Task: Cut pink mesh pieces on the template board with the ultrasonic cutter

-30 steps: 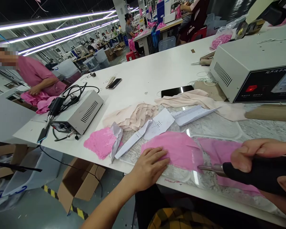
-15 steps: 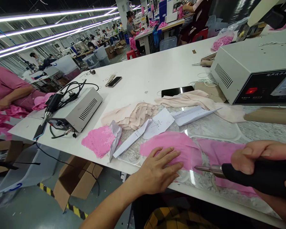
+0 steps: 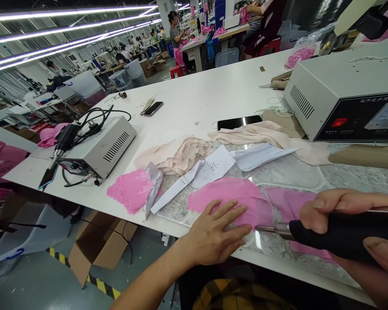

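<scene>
My left hand (image 3: 215,234) lies flat with its fingers spread on the near edge of a thin pink fabric piece (image 3: 229,196). In my right hand (image 3: 330,209) is a black-handled ultrasonic cutter (image 3: 330,234), its slim metal tip pointing left. That tip touches the lower right part of the pink fabric, close to my left fingertips. A second pink fabric piece (image 3: 286,200) lies to the right, partly hidden behind the cutter and my right hand. Under both pieces is a clear sheet over a grey marbled surface (image 3: 278,172).
White paper patterns (image 3: 215,165), stacked beige fabric (image 3: 177,153) and pink lace (image 3: 132,189) lie beyond my left hand. A grey power box (image 3: 342,94) stands at the right, another box (image 3: 100,146) at the left. A phone (image 3: 239,122) lies mid-table. A cardboard carton (image 3: 97,245) sits on the floor.
The cutter has moved left along the pink fabric, its tip now nearer my left hand. My left hand stays nearly in place. The person at far left has shifted mostly out of view.
</scene>
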The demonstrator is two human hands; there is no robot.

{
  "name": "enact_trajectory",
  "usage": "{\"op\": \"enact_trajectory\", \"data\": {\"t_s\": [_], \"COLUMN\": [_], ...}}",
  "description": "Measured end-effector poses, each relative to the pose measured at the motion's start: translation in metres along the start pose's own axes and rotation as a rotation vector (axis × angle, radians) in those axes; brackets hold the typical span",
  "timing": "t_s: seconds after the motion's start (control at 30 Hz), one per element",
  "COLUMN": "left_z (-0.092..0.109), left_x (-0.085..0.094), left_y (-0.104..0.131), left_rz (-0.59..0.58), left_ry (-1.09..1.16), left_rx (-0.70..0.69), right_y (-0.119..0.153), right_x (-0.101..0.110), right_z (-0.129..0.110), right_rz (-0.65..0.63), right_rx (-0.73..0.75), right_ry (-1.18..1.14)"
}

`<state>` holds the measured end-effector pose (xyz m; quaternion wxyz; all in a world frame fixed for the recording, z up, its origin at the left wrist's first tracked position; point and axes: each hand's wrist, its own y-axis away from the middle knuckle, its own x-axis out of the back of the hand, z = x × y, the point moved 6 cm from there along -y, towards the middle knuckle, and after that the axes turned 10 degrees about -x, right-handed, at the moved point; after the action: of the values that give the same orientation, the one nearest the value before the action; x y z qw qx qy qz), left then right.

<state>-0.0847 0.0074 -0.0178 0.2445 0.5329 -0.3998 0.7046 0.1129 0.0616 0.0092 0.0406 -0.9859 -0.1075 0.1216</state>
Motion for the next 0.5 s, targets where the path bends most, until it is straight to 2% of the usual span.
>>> {"op": "enact_trajectory", "data": {"t_s": [0.37, 0.5], "left_z": [-0.0012, -0.0007], "left_x": [-0.0028, -0.0028], "left_y": [0.0007, 0.0008], "left_rz": [0.002, -0.009], "left_ry": [-0.01, -0.01], "left_rx": [-0.011, -0.012], "right_y": [0.0011, -0.001], "right_x": [0.0035, 0.0016], "right_z": [0.0044, 0.0023], "right_rz": [-0.027, 0.004], "right_rx": [0.0, 0.015], "right_ry": [0.012, 0.027]}}
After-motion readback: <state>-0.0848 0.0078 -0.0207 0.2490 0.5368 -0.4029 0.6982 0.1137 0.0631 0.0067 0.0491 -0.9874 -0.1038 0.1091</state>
